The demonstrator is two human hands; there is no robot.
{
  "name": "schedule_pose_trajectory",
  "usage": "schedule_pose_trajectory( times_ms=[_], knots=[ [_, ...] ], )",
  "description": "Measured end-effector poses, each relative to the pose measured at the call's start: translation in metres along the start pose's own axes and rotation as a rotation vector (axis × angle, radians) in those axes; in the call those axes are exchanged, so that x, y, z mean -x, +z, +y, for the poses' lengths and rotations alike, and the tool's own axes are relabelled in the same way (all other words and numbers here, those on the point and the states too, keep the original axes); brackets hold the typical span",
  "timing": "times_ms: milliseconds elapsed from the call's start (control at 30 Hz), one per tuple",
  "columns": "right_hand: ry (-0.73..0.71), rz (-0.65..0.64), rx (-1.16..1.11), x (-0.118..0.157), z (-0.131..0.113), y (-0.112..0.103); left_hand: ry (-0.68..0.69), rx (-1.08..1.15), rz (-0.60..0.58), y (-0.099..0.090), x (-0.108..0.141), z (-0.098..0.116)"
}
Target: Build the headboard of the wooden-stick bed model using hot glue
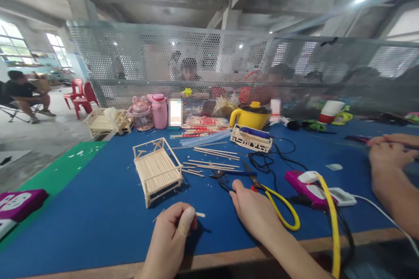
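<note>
My left hand (pixel 172 237) is closed near the front of the table, pinching a short wooden stick (pixel 200 215) whose pale end pokes out to the right. Just beyond it stands a small bed-shaped frame (pixel 157 168) built of thin sticks. My right hand (pixel 255 209) curls at the lower handle of small pliers (pixel 220 175), which lie with jaws to the left; most of its fingers are hidden underneath. Right beside this hand are yellow-handled scissors (pixel 286 213). Several loose wooden sticks (pixel 216 153) lie behind the pliers.
A stick rack (pixel 250 139) carrying a blue tool stands behind, its black cord trailing right. A purple power strip (pixel 304 189) with a yellow cable is at right, near another person's hands (pixel 389 157). Farther back are a yellow pot (pixel 250 117), a pink bottle (pixel 159 112) and a perforated metal screen (pixel 147 61).
</note>
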State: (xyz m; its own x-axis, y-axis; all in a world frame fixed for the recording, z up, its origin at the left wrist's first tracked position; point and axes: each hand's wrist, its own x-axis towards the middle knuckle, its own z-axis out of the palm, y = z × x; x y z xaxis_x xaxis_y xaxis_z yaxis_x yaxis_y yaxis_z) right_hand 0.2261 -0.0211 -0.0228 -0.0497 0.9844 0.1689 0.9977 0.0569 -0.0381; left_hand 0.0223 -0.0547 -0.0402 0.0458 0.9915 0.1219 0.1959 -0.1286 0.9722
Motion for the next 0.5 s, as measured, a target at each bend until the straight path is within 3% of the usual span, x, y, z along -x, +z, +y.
schedule_pose_trajectory(
  times_ms=[100,200,267,400,500],
  knots=[
    [0.128,0.133,-0.268,0.009,0.01,-0.012,-0.071,0.164,0.003,0.004,0.003,-0.001],
    [0.292,0.368,-0.727,0.024,0.025,-0.027,-0.12,0.262,-0.008,0.008,0.005,-0.004],
    [0.332,0.448,-1.056,0.036,0.031,-0.034,-0.135,0.305,-0.021,0.011,0.005,-0.005],
    [0.421,0.443,-1.579,0.054,0.028,-0.031,-0.071,0.374,-0.123,0.017,0.006,0.001],
    [0.464,0.3,-1.746,0.059,0.018,-0.018,-0.006,0.289,-0.16,0.021,0.006,0.003]
  ],
)
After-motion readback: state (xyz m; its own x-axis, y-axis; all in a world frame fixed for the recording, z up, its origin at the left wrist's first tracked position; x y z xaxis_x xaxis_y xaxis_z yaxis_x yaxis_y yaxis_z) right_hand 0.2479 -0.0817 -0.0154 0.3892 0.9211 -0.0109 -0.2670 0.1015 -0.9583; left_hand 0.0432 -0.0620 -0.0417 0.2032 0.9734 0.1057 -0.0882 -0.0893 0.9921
